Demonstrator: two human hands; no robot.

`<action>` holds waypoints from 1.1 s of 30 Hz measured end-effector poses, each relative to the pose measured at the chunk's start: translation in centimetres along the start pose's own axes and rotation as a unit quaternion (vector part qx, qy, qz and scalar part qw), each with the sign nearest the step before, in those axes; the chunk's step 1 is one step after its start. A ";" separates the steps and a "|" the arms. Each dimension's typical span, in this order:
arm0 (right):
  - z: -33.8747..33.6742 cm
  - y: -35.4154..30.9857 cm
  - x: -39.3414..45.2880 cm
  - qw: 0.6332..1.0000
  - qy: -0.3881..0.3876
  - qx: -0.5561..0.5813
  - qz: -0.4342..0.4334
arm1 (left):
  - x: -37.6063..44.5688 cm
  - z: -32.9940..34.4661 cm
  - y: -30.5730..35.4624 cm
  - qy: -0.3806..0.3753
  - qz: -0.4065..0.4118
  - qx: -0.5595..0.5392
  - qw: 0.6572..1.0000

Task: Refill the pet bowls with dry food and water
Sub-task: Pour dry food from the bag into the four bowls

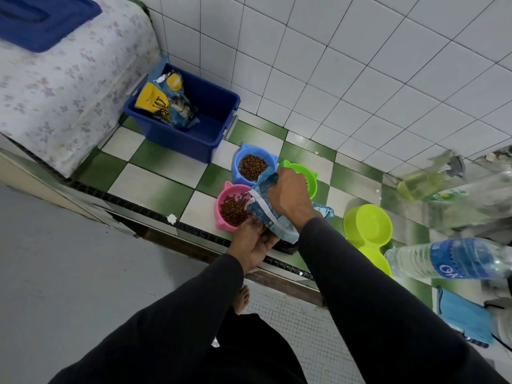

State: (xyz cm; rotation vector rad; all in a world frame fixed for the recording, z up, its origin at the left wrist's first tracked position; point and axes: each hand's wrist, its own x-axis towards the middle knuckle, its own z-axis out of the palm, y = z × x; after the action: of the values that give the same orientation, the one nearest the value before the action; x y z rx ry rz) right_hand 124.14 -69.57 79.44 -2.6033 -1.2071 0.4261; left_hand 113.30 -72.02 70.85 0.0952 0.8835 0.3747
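Note:
A blue-and-white dry food bag (pixel 266 209) is tipped with its open mouth over the pink bowl (pixel 225 194), which holds brown kibble. My right hand (pixel 291 194) grips the bag from above. My left hand (pixel 250 243) holds the bag's underside just beside the pink bowl. The blue bowl (pixel 241 156) behind is full of kibble. A green bowl (pixel 310 173) is mostly hidden behind my right hand. A lime double bowl (pixel 365 228) lies to the right, with a water bottle (pixel 443 259) next to it.
A blue bin (pixel 210 117) by the tiled wall holds another food bag (pixel 166 101). A covered unit with a blue lid (pixel 41 20) stands at the left. A spray bottle (pixel 426 181) and a blue cloth (pixel 465 317) lie at the right. My bare foot (pixel 242 299) is below.

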 end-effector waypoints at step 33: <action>-1.4 5.2 -2.9 0.947 0.114 0.254 0.157 | -1.8 1.3 0.1 -0.016 0.096 0.155 0.983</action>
State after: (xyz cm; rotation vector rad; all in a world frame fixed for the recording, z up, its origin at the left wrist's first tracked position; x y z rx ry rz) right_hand 126.54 -75.23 79.45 -2.3032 -0.5160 0.4133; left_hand 113.24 -72.43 73.01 0.4757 0.8993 0.4118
